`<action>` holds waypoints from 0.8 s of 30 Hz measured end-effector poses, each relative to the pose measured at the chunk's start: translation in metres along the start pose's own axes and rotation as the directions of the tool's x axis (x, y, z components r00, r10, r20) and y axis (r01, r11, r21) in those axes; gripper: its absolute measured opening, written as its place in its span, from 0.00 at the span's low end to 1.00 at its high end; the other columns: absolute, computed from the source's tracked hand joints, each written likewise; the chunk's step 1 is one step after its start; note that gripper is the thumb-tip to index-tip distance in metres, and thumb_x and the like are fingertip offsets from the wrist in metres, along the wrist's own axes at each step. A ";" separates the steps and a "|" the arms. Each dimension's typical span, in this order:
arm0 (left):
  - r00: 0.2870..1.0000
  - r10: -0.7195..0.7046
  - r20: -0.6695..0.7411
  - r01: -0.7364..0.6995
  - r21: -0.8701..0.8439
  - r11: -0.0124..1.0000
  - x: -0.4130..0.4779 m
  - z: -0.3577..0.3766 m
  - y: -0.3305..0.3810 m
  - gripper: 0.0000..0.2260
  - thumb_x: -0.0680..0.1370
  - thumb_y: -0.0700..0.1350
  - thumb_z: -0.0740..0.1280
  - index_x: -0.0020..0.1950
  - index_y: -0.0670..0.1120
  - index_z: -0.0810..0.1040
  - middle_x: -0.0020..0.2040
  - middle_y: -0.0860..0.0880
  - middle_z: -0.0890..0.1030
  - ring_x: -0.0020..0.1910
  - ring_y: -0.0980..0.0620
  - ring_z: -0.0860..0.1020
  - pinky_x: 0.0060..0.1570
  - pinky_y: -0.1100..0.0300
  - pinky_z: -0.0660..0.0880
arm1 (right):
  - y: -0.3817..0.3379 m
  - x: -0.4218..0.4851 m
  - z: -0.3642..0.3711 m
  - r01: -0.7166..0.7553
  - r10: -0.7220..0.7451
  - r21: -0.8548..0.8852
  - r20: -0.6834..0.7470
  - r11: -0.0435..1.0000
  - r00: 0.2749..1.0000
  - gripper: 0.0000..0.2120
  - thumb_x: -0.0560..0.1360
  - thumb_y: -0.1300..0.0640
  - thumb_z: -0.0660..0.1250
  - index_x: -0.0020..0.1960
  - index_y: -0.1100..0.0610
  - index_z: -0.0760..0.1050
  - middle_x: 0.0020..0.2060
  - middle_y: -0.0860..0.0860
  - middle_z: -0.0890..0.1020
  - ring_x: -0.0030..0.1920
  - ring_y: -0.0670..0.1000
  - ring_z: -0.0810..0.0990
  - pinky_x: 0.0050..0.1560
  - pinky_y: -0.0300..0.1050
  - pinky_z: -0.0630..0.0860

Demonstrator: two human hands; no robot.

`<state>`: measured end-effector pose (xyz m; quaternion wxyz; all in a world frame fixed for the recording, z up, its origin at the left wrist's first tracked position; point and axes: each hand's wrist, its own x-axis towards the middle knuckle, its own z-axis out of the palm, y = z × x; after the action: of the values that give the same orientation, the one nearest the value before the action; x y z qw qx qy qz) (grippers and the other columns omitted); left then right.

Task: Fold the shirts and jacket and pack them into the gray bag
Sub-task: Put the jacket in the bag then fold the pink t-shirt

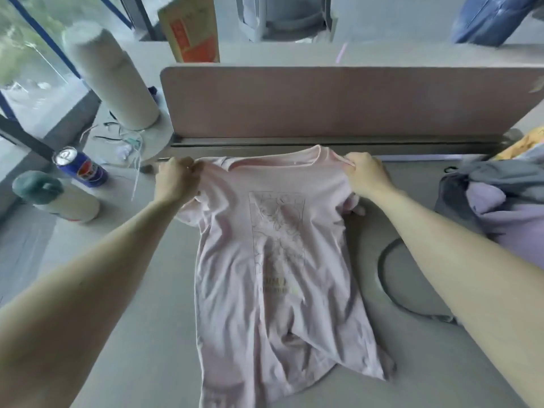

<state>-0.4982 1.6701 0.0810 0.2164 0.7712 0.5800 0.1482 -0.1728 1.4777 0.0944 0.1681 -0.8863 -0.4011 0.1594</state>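
Gray desk (141,290): pink shirt (273,275) lies collar far, hem near; fingers of left hand (176,179) and right hand (366,175) pinch its shoulders.

I'm getting soft, even daylight from the window (26,63) at upper left. No hard shadows on the table (141,319), just faint shade in the folds of the pink shirt (273,290) and slight glare on the can (84,170) top. Whole frame is soft and smeary: the shirt print barely resolves, and the left hand (176,179) and right hand (366,175) gripping its shoulders look a bit motion-blurred. Heavy wide-angle bend at the edges: forearms (97,284) balloon in the lower corners, the partition (323,104) top bows, and the background past it is mush.
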 end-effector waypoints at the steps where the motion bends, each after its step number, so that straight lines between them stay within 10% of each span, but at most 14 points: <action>1: 0.999 -0.035 0.021 0.035 -0.029 0.999 0.003 0.007 0.000 0.17 0.78 0.52 0.60 0.33 0.42 0.72 0.35 0.38 0.82 0.38 0.38 0.80 0.40 0.51 0.77 | 0.001 0.004 0.006 -0.019 0.019 -0.004 -0.010 1.000 1.000 0.11 0.75 0.58 0.57 0.34 0.56 0.63 0.31 0.55 0.72 0.35 0.59 0.71 0.31 0.47 0.62; 5: 0.996 -0.055 0.069 0.062 -0.105 0.993 0.009 0.038 -0.004 0.08 0.80 0.46 0.64 0.53 0.43 0.79 0.55 0.38 0.81 0.55 0.36 0.78 0.51 0.49 0.72 | 0.004 0.013 0.020 0.011 -0.011 0.045 0.010 0.999 1.000 0.08 0.77 0.58 0.59 0.49 0.50 0.76 0.46 0.54 0.80 0.48 0.59 0.76 0.41 0.48 0.68; 9: 0.982 0.003 0.189 0.022 -0.132 0.991 -0.018 0.066 -0.028 0.29 0.77 0.44 0.70 0.77 0.46 0.64 0.77 0.46 0.65 0.70 0.43 0.70 0.66 0.49 0.68 | 0.022 -0.006 0.042 -0.048 0.032 0.116 0.140 0.992 0.990 0.28 0.78 0.54 0.63 0.76 0.49 0.61 0.70 0.53 0.70 0.67 0.57 0.72 0.62 0.47 0.69; 17: 0.960 -0.021 0.280 0.037 -0.053 0.998 -0.112 0.092 -0.076 0.34 0.74 0.46 0.75 0.76 0.45 0.64 0.76 0.41 0.62 0.74 0.45 0.62 0.67 0.51 0.66 | 0.076 -0.088 0.091 -0.149 0.118 0.111 0.243 0.983 0.963 0.32 0.74 0.55 0.68 0.75 0.53 0.61 0.70 0.55 0.67 0.70 0.58 0.67 0.67 0.50 0.66; 24: 0.905 -0.327 0.271 0.350 -0.038 0.936 -0.240 0.092 -0.086 0.33 0.71 0.53 0.77 0.67 0.44 0.64 0.60 0.42 0.73 0.60 0.39 0.73 0.57 0.48 0.70 | 0.116 -0.201 0.120 -0.394 0.338 0.146 0.303 0.908 0.891 0.33 0.74 0.48 0.70 0.74 0.59 0.64 0.69 0.58 0.70 0.68 0.59 0.70 0.66 0.51 0.68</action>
<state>-0.5931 1.4453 -0.0363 0.3461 0.6615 0.6647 0.0306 -0.2726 1.2721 -0.0323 0.1684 -0.8939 -0.2269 0.3480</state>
